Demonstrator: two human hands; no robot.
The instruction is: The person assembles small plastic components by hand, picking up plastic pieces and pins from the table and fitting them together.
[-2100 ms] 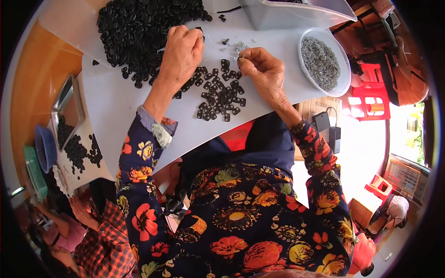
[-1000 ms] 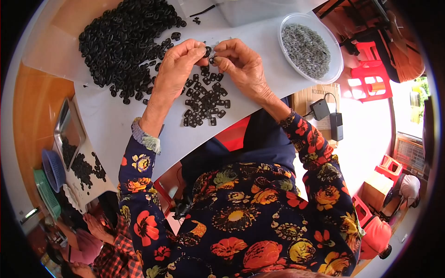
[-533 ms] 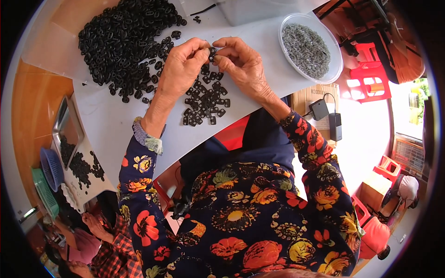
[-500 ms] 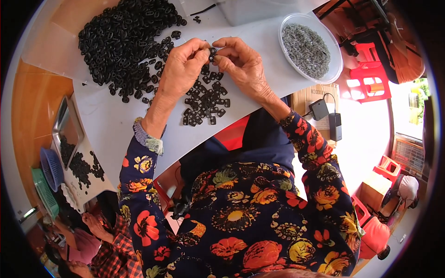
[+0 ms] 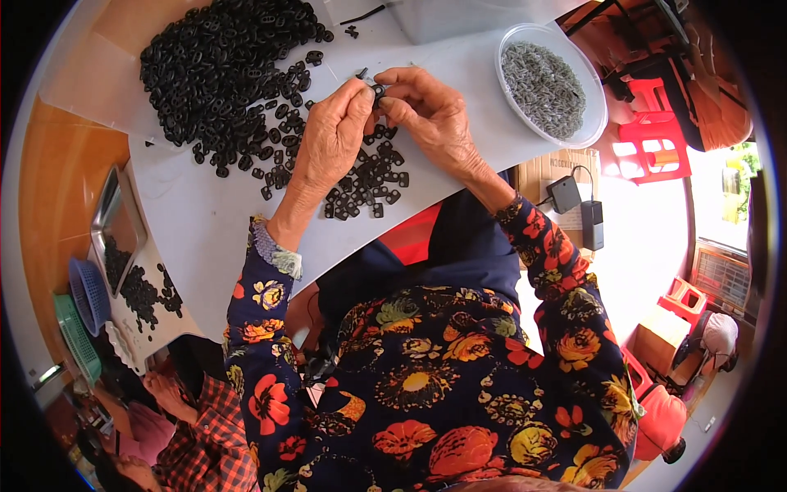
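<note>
My left hand [image 5: 334, 135] and my right hand [image 5: 428, 115] meet above the table, fingertips nearly touching. A small black cord-lock piece [image 5: 378, 92] with holes is pinched in my right fingers. My left thumb and forefinger press together against its near side; a tiny black part [image 5: 361, 74] shows at their tips. What else they grip is hidden. Under my wrists lies a spread of small black square-ended pieces [image 5: 365, 187]. Beyond my left hand rises a large heap of black oval two-hole pieces [image 5: 225, 78].
A round clear bowl [image 5: 498, 61] of small metal springs stands at the right of the table, beside a translucent bin [image 5: 467, 18]. A metal tray [image 5: 123, 215] and blue basket [image 5: 88, 293] are at far left. A person in a checked shirt [image 5: 209, 439] sits lower left.
My left hand has shifted slightly right, closer to my body's middle, and a tiny black part now shows at its fingertips. My right hand stays almost still, holding the cord-lock piece.
</note>
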